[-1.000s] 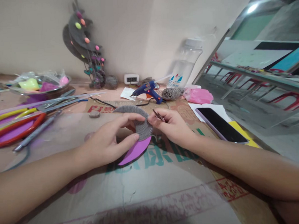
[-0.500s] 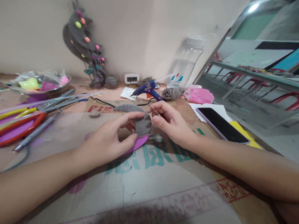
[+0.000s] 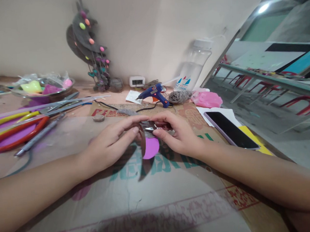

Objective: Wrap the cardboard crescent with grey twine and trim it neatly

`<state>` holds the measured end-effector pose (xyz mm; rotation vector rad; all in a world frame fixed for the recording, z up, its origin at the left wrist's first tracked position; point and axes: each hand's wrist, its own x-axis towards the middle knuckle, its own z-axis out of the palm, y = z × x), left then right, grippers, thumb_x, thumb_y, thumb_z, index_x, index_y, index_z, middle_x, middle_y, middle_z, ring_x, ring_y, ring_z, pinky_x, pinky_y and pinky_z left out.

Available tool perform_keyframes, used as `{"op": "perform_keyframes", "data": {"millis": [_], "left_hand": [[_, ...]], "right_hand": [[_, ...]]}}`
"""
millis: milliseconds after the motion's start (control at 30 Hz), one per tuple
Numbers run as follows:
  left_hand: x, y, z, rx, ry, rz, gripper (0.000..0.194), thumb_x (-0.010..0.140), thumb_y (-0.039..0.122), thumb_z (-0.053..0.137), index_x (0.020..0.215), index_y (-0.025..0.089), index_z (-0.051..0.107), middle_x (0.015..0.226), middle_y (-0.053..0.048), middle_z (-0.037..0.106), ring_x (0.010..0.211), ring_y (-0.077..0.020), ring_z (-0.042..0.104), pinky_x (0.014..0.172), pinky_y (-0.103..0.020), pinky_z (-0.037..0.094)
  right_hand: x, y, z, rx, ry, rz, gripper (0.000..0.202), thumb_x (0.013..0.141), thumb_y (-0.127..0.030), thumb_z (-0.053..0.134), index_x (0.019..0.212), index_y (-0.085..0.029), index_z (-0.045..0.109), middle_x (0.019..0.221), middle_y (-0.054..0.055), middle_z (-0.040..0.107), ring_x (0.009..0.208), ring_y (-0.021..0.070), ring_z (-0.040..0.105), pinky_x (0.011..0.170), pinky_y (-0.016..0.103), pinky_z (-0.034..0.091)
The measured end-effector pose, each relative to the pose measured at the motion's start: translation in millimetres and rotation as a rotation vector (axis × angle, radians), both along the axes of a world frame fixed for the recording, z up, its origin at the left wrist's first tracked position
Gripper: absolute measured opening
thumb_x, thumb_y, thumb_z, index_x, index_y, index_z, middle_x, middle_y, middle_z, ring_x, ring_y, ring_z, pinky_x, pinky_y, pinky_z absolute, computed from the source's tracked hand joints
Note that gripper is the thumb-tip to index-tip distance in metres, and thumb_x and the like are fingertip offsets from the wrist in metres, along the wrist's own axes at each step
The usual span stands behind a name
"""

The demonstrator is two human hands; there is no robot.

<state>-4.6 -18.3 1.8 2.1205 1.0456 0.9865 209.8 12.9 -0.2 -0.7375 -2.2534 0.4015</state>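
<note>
The counter is carrying a cardboard sheet. Over it the left hand and right hand are working close together; the left is pinching a grey-and-purple piece, which is tilting between them, while the right is gripping a small metal tool at the piece, contact unclear.

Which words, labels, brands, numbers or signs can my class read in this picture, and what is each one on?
"LOOK", on the clear bottle; the letters before it are not clear.
Digits on the white clock: too blurred to read surely.
Green characters and red print on the cardboard: too blurred to read.
Label on the blue glue gun: too small to read.
</note>
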Motion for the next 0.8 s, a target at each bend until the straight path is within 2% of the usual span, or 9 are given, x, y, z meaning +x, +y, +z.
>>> {"op": "perform_keyframes", "data": {"millis": [233, 333, 433, 567, 733, 800], "left_hand": [[2, 0, 1.5, 0.002, 0.015, 0.063, 0.027, 0.089, 0.028, 0.045, 0.114, 0.025, 0.054, 0.108, -0.004, 0.064, 0.097, -0.0186, 0.059, 0.085, -0.032, 0.047], [3, 1, 0.7, 0.03, 0.018, 0.062, 0.024, 0.087, 0.025, 0.047, 0.111, 0.023, 0.052, 0.104, -0.003, 0.063, 0.093, -0.017, 0.059, 0.08, -0.03, 0.048], [3, 2, -0.2, 0.067, 0.04, 0.074, 0.023, 0.086, 0.02, 0.046, 0.108, 0.023, 0.052, 0.104, -0.003, 0.061, 0.097, -0.0164, 0.057, 0.081, -0.029, 0.046], [4, 2, -1.3, 0.046, -0.004, 0.106, 0.014, 0.084, 0.019, 0.048, 0.098, 0.021, 0.049, 0.097, -0.003, 0.058, 0.094, -0.0165, 0.057, 0.077, -0.029, 0.047], [5, 5, 1.2, 0.002, -0.06, 0.101, 0.003, 0.084, 0.022, 0.049, 0.086, 0.02, 0.047, 0.085, -0.001, 0.055, 0.082, -0.0147, 0.057, 0.073, -0.028, 0.047], [5, 6, 4.1, -0.052, -0.04, 0.077, 0.01, 0.087, 0.026, 0.044, 0.083, 0.02, 0.051, 0.079, 0.0, 0.057, 0.074, -0.0139, 0.056, 0.065, -0.025, 0.046]], "right_hand": [[-6, 7, 2.1, -0.435, 0.179, -0.108, 0.018, 0.08, -0.033, 0.058, 0.086, -0.017, 0.053, 0.068, -0.003, 0.05, 0.058, 0.0079, 0.044, 0.051, 0.02, 0.035], [-5, 10, 3.7, -0.622, 0.145, -0.061, 0.026, 0.081, -0.039, 0.055, 0.07, -0.016, 0.054, 0.057, -0.005, 0.043, 0.05, 0.0065, 0.039, 0.046, 0.02, 0.03], [-4, 11, 2.5, -0.737, 0.168, 0.006, 0.028, 0.08, -0.042, 0.057, 0.07, -0.016, 0.054, 0.055, -0.006, 0.042, 0.047, 0.0059, 0.039, 0.043, 0.019, 0.029], [-4, 10, 1.2, -0.781, 0.231, 0.024, 0.028, 0.08, -0.041, 0.059, 0.069, -0.016, 0.051, 0.052, -0.007, 0.04, 0.043, 0.0048, 0.037, 0.04, 0.018, 0.027], [-5, 7, 3.5, -0.729, 0.307, -0.025, 0.029, 0.08, -0.043, 0.059, 0.07, -0.018, 0.049, 0.053, -0.007, 0.04, 0.043, 0.0051, 0.036, 0.041, 0.019, 0.028], [-5, 6, 4.2, -0.703, 0.31, -0.025, 0.031, 0.079, -0.044, 0.059, 0.068, -0.017, 0.048, 0.054, -0.007, 0.039, 0.045, 0.0051, 0.034, 0.042, 0.019, 0.027]]}}
